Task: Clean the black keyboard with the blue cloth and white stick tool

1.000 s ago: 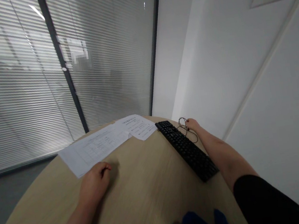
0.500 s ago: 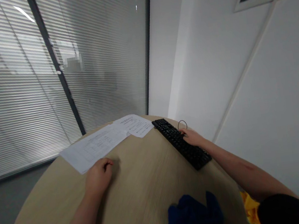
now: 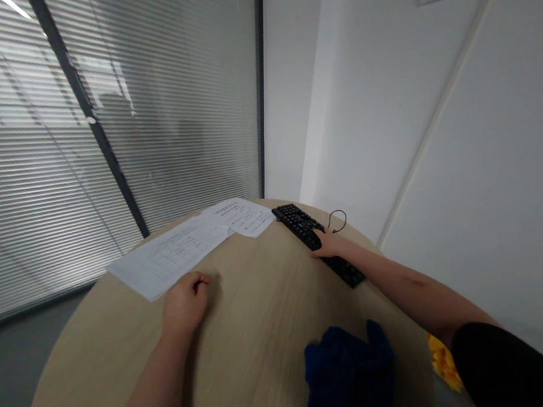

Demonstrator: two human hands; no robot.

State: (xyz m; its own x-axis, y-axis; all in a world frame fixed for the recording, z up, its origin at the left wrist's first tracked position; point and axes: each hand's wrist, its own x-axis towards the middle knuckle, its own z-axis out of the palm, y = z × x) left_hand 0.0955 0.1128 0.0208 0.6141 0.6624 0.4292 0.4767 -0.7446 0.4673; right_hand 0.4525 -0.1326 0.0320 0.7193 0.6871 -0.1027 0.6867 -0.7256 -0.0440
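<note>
Head cam has your right hand (image 3: 326, 244) on the black keyboard (image 3: 297, 222), far right on the surface (image 3: 256, 307), thumb spread from the fingers; can't tell if they're gripping. I'd call it partway: contact's made, but the keyboard looks flat, not lifted, and the cord loop (image 3: 345, 220) isn't gathered. Your left hand (image 3: 185, 303) has its fingers curled, nothing visible inside, beside the papers (image 3: 172, 251). Blue cloth (image 3: 348, 371) sits untouched.

The right grip (image 3: 326, 243) lies over the black keyboard (image 3: 297, 222) at the tabletop's (image 3: 252, 321) far right, a looped cable (image 3: 337, 211) just beyond. The left grip (image 3: 184, 303), curled, sits just beside printed papers (image 3: 172, 252). A blue bundle (image 3: 349, 378) lies near right.
</note>
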